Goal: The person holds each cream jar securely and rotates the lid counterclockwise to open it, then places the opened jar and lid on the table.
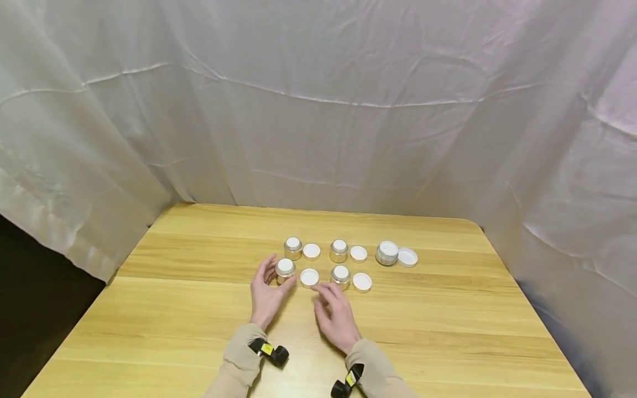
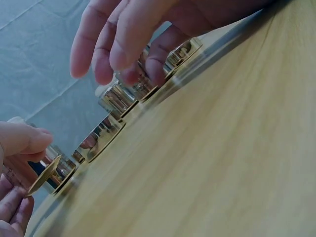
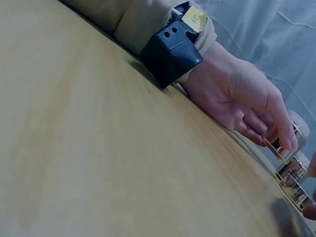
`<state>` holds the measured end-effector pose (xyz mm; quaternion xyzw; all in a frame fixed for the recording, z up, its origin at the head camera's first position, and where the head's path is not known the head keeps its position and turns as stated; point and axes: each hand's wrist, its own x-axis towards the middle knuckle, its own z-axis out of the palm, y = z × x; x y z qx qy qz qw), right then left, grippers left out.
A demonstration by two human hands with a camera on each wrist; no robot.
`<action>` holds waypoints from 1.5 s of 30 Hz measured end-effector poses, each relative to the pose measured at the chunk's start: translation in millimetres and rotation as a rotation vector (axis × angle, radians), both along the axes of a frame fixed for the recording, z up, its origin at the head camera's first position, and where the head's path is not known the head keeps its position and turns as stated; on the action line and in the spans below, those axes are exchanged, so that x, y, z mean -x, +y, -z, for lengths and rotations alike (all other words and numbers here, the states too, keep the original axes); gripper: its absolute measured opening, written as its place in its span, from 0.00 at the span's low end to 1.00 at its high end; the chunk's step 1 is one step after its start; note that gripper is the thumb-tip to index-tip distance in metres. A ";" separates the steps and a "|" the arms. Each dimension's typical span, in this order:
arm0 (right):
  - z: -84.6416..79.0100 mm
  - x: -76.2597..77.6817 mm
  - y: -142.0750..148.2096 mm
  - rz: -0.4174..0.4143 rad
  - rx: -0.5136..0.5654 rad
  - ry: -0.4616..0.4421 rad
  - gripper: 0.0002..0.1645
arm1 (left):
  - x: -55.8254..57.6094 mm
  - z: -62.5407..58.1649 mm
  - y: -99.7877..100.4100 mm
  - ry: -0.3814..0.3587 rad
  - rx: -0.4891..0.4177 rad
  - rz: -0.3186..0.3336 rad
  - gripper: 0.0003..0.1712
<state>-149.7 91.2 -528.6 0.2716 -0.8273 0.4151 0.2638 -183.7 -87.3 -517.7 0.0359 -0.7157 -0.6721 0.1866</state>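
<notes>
My left hand [image 1: 265, 301] grips a small gold jar [image 1: 285, 267] with a white top, thumb on its near side and fingers round the far side. In the left wrist view that jar's gold base [image 2: 44, 176] tips up off the table, and the right wrist view also shows the tilt. My right hand [image 1: 338, 318] hovers with loosely bent fingers, fingertips just by an upturned white-lined lid [image 1: 309, 277]. Nothing shows in its grasp. Beyond those fingertips stands another gold jar [image 1: 340, 275], with its lid [image 1: 362, 282] lying to the right.
Behind is a row of jars: one at left [image 1: 293, 247] with a lid [image 1: 311, 252], one in the middle [image 1: 339, 250] with a lid [image 1: 358, 254], and a wider jar [image 1: 387, 252] against its lid [image 1: 408, 257]. Pale curtains [image 1: 318, 138] enclose the wooden table [image 1: 438, 331].
</notes>
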 end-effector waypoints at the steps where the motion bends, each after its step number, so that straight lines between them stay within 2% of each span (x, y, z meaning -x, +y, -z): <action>1: 0.4 0.9 -0.2 -0.002 0.018 0.015 0.20 | 0.0 0.1 -0.1 0.004 0.001 -0.002 0.45; 4: 0.8 3.3 -0.5 -0.014 0.038 0.040 0.17 | -0.3 -0.4 -0.1 0.008 0.015 -0.016 0.47; 10: 1.8 4.4 -0.1 -0.023 0.032 0.030 0.16 | -1.5 -1.6 0.5 0.005 0.080 -0.063 0.49; 16: 1.8 3.5 -0.5 -0.025 0.037 0.035 0.16 | -0.7 -0.2 0.3 0.013 0.119 -0.062 0.49; 28: 0.3 3.7 -1.4 -0.040 0.029 -0.007 0.16 | -1.3 -1.8 -0.7 -0.034 0.206 -0.064 0.48; 37: -2.4 3.1 0.6 -0.039 0.024 -0.050 0.16 | 0.1 -2.1 1.8 -0.046 0.200 -0.049 0.47; 45: -1.7 1.4 1.6 -0.036 0.030 -0.056 0.15 | 0.4 0.7 3.9 -0.023 0.212 -0.044 0.46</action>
